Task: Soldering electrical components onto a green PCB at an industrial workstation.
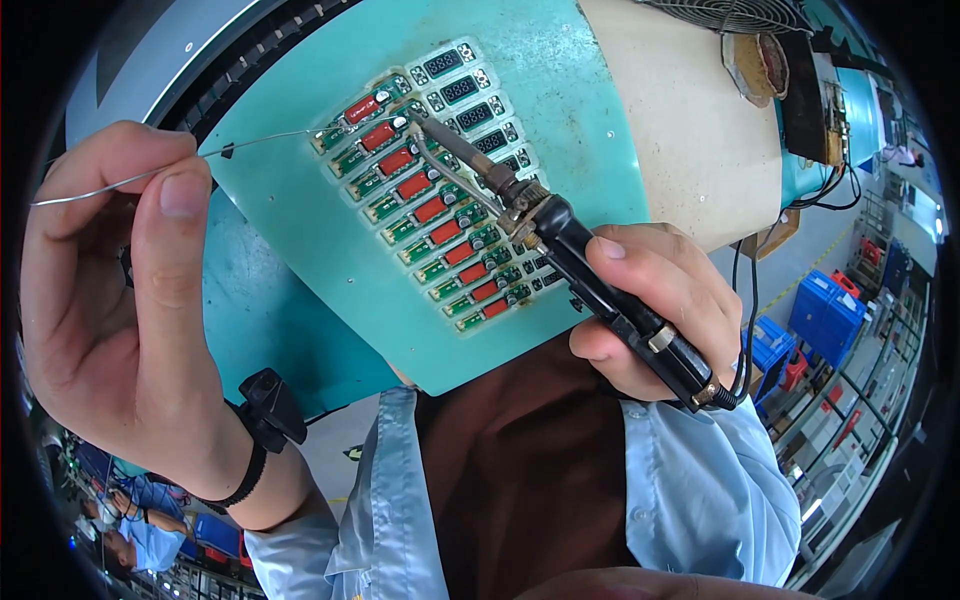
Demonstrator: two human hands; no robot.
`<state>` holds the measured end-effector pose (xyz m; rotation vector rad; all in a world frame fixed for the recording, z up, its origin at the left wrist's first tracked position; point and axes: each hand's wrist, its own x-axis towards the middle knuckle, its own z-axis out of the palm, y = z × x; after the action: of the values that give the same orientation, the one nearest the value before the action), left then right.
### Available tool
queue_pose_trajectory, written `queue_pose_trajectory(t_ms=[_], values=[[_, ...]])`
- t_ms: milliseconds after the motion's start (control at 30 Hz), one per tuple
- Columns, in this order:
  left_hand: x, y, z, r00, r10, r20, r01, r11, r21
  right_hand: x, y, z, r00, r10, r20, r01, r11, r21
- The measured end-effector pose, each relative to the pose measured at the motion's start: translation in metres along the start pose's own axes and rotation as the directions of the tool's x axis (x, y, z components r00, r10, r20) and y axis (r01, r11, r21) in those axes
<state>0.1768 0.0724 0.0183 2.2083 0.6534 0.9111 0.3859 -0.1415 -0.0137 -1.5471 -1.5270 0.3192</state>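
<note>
Two bare hands work over a teal board [560, 90] that fills the upper middle of the view. The left hand [110, 300], at nine o'clock, pinches a thin solder wire [260, 140] between thumb and forefinger; the wire runs from the picture's left rim, through the fingertips, and on toward one o'clock until its end meets the iron's tip. A black wrist strap [262, 420] circles that wrist, with its clip standing up at the inner side.

The right hand [655, 310], at four o'clock from centre, is closed around the black handle of a soldering iron [560, 240], gripped like a pen. The iron slants up toward eleven o'clock, and its metal tip touches the top of a panel of small green circuit boards [430, 200] seated in the teal board. Each little board carries a red block component, and they lie in a slanted row running from eleven o'clock down to five o'clock. A second row of small dark display parts sits just beside them on the right.

Beyond the teal board, at one o'clock, lies a pale cream surface [690, 130] with a wire fan grille [735, 12] at its top edge and a brown sponge holder [757, 65] just below that. Blue crates [825, 310] stand on the floor at three o'clock. The person's light blue sleeves and brown apron [520, 470] fill six o'clock.
</note>
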Motion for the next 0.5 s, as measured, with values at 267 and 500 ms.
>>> queue_pose_trajectory(t_ms=[267, 500], values=[[-0.006, -0.016, -0.012, 0.988, 0.15, 0.044, -0.157, 0.959, 0.234, 0.002, -0.003, 0.0, 1.0, 0.008, 0.01, -0.008, 1.0, 0.011], [0.006, 0.022, 0.009, 0.998, 0.043, 0.04, -0.043, 0.999, 0.003, 0.002, 0.001, -0.005, 0.998, -0.031, 0.059, 0.034, 0.998, -0.05]])
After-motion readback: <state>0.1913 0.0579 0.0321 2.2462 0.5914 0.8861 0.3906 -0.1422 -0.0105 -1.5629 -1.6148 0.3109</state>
